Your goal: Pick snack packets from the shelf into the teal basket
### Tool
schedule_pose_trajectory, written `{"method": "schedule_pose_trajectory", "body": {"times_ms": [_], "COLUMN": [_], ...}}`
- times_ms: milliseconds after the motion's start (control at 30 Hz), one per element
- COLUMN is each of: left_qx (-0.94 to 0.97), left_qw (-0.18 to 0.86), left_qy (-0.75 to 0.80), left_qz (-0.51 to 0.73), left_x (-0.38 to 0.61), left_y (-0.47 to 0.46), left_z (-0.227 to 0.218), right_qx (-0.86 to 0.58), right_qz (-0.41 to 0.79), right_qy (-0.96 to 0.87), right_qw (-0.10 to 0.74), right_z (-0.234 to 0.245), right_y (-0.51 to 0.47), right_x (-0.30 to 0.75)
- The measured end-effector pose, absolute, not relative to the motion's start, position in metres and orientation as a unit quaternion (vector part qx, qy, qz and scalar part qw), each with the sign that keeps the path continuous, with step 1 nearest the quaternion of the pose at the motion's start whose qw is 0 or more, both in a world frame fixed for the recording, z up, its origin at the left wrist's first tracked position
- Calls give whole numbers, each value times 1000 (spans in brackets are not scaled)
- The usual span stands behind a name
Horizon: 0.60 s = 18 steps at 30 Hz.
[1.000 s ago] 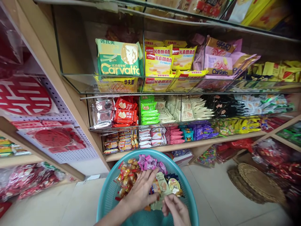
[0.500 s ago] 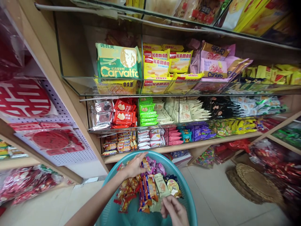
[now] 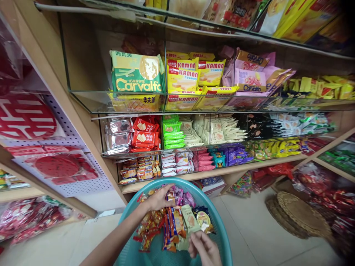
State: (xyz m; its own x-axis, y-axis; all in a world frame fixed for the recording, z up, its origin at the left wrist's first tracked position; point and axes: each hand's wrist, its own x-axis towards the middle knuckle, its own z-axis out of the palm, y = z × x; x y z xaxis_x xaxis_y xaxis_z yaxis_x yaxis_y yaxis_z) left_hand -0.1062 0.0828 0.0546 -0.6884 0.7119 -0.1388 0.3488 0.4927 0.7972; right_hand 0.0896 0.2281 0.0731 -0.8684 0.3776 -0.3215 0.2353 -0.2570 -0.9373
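Observation:
A teal plastic basket [image 3: 220,221] with mesh sides stands on the floor before me, holding small wrapped snacks. Over its far side my left hand [image 3: 159,198] reaches with thumb and fingers apart, touching an orange packet [image 3: 171,199] near the purple packets [image 3: 184,197]. My right hand [image 3: 204,246] is at the near right, its fingers curled in a pinch at the edge of a pale green snack packet [image 3: 183,242]. Another pale green packet [image 3: 190,218] lies just above. Orange-and-blue packets [image 3: 174,223], amber-wrapped sweets [image 3: 151,223] and a dark round-labelled packet [image 3: 203,220] surround them.
Glass-fronted shelves rise behind the basket, with Carvalfo packs [image 3: 137,74], yellow Kaman packs [image 3: 181,77] and red packets [image 3: 145,135]. Woven mats [image 3: 302,214] lie on the tiled floor [image 3: 249,229] at right. A wooden upright [image 3: 80,122] stands at left.
Almost nothing differs. The view has shifted slightly, and both hands keep about the same places over the basket.

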Motion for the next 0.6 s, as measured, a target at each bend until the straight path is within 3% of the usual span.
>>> {"method": "schedule_pose_trajectory", "body": {"times_ms": [200, 400, 600], "left_qx": [312, 313, 377], "left_qw": [229, 190, 258], "left_qy": [819, 846, 838], "left_qz": [423, 388, 299], "left_x": [-107, -80, -33], "left_y": [81, 75, 77], "left_z": [52, 89, 109], "right_qx": [-257, -264, -256], "right_qz": [743, 746, 744], "right_qy": [-616, -609, -615], "right_qw": [46, 45, 56], "right_z": [74, 72, 69], "right_y": [228, 228, 227], "right_x": [89, 89, 88]}}
